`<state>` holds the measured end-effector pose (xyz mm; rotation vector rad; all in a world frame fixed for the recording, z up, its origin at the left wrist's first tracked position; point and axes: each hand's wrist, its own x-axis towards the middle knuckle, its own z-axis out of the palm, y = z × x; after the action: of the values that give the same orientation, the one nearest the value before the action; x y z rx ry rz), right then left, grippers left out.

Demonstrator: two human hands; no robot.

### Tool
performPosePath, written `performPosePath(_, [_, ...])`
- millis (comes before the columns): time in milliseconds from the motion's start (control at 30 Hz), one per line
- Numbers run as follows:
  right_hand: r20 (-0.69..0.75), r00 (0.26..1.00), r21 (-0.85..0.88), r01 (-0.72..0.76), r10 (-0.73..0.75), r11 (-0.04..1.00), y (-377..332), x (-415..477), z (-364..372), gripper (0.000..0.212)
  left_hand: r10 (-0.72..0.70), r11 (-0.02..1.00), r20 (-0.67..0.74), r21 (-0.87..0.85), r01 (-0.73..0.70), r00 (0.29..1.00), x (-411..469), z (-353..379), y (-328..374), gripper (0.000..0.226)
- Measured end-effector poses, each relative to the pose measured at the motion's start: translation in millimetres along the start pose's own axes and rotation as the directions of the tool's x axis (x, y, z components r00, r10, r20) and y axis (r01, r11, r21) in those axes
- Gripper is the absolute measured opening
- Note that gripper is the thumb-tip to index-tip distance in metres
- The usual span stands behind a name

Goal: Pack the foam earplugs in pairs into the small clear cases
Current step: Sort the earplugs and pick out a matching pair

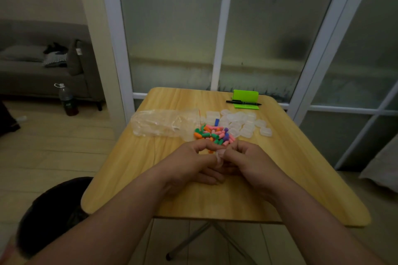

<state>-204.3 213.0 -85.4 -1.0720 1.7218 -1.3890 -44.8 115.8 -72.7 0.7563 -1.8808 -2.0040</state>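
earplugs point(215, 134) lay mostly unpacked beside the cases point(243, 123); left hand point(189, 161) and right hand point(249, 161) together pinched one pale case point(219, 155) (contents hidden).

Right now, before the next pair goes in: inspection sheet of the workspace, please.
Surface: light wooden table, job's things on its far half.
Job's things: loose pile of coloured foam earplugs; cluster of small clear plastic cases behind and right of it, touching it.
Clutter: crumpled clear plastic bag left of the pile; bright green plastic stand with a black pen at the far edge.
Hands: left hand and right hand meet just in front of the pile, fingers curled, pinching a small pale item, likely a case.
Cables: nothing seen.
Surroundings: frosted glass partition with white frames, grey sofa, dark bottle on the floor, dark round stool.
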Motion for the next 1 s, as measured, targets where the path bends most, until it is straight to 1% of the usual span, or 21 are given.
performPosePath(200, [-0.049, 0.999, -0.067, 0.019, -0.022, 0.998, 1, 2, 5, 0.034, -0.035, 0.999, 0.001, -0.041, 0.035, 0.999, 3, -1, -1, 0.027])
performPosePath(233, [-0.048, 0.999, -0.075, 0.015, -0.019, 0.997, 2, 3, 5, 0.034, -0.036, 0.998, 0.0, -0.046, 0.036, 0.999, 2, -1, 0, 0.026])
performPosePath(267, [-0.051, 0.999, -0.074, 0.007, -0.011, 0.997, 2, 4, 5, 0.027, -0.039, 0.997, -0.005, -0.061, 0.038, 0.999, 2, -2, 0, 0.025])
performPosePath(300, [-0.065, 0.998, -0.044, -0.007, 0.004, 0.999, 3, 5, 4, 0.014, -0.041, 0.996, -0.012, -0.086, 0.04, 0.999, 2, -2, 2, 0.026])
performPosePath(333, [-0.076, 0.997, 0.005, -0.022, 0.022, 1.0, 3, 6, 3, 0.01, -0.047, 0.992, -0.015, -0.114, 0.045, 0.999, 1, -3, 3, 0.028])
performPosePath(367, [-0.085, 0.995, 0.055, -0.043, 0.047, 0.998, 3, 7, 3, 0.016, -0.055, 0.989, -0.011, -0.138, 0.053, 0.998, 0, -3, 4, 0.029])
performPosePath(400, [-0.085, 0.995, 0.094, -0.052, 0.06, 0.994, 3, 7, 3, 0.016, -0.06, 0.986, -0.001, -0.155, 0.059, 0.998, -1, -3, 4, 0.029])
performPosePath(467, [-0.101, 0.992, 0.123, -0.064, 0.077, 0.99, 3, 6, 2, 0.005, -0.063, 0.98, 0.016, -0.19, 0.065, 0.998, -1, -4, 4, 0.028])
performPosePath(500, [-0.125, 0.989, 0.113, -0.062, 0.077, 0.992, 4, 5, 2, 0.004, -0.063, 0.976, 0.016, -0.207, 0.065, 0.998, -2, -4, 3, 0.028])
performPosePath(533, [-0.167, 0.984, 0.049, -0.05, 0.058, 0.998, 5, 4, 2, 0.008, -0.062, 0.975, 0.007, -0.214, 0.062, 0.998, -2, -4, 2, 0.028])
performPosePath(567, [-0.207, 0.978, -0.078, -0.027, 0.011, 0.997, 5, 2, 2, 0.009, -0.058, 0.976, -0.005, -0.212, 0.056, 0.998, -1, -3, 1, 0.028])
performPosePath(600, [-0.234, 0.97, -0.239, 0.008, -0.065, 0.971, 4, 0, 1, 0.008, -0.053, 0.977, -0.014, -0.209, 0.049, 0.998, -1, -2, 0, 0.028])
performPosePath(633, [-0.233, 0.962, -0.394, 0.043, -0.145, 0.918, 4, -4, 2, 0.006, -0.051, 0.977, -0.022, -0.209, 0.045, 0.998, 0, -1, -1, 0.027])
performPosePath(667, [-0.216, 0.955, -0.499, 0.071, -0.203, 0.864, 3, -7, 3, 0.005, -0.054, 0.976, -0.029, -0.215, 0.047, 0.998, 0, 0, -2, 0.026])
performPosePath(700, [-0.202, 0.951, -0.539, 0.093, -0.236, 0.837, 1, -9, 4, 0.006, -0.062, 0.973, -0.032, -0.224, 0.054, 0.998, 0, 1, -3, 0.026])
performPosePath(767, [-0.186, 0.945, -0.522, 0.137, -0.269, 0.842, -1, -8, 4, 0.008, -0.094, 0.965, -0.001, -0.247, 0.091, 0.996, -1, 2, -5, 0.033])
performPosePath(833, [-0.156, 0.946, -0.458, 0.186, -0.284, 0.869, -3, -3, 3, 0.011, -0.099, 0.963, 0.095, -0.241, 0.12, 0.99, -3, 3, -7, 0.041])
performPosePath(900, [-0.086, 0.961, -0.383, 0.213, -0.264, 0.899, -5, 0, 3, 0.014, -0.066, 0.97, 0.185, -0.217, 0.106, 0.98, -5, 8, -10, 0.041])
performPosePath(933, [-0.056, 0.967, -0.365, 0.212, -0.249, 0.907, -6, 2, 4, 0.016, -0.058, 0.972, 0.198, -0.211, 0.101, 0.979, -6, 11, -11, 0.04])
performPosePath(1000, [-0.019, 0.976, -0.306, 0.199, -0.215, 0.931, -9, 4, 4, 0.016, -0.074, 0.971, 0.16, -0.214, 0.108, 0.984, -5, 15, -11, 0.037])
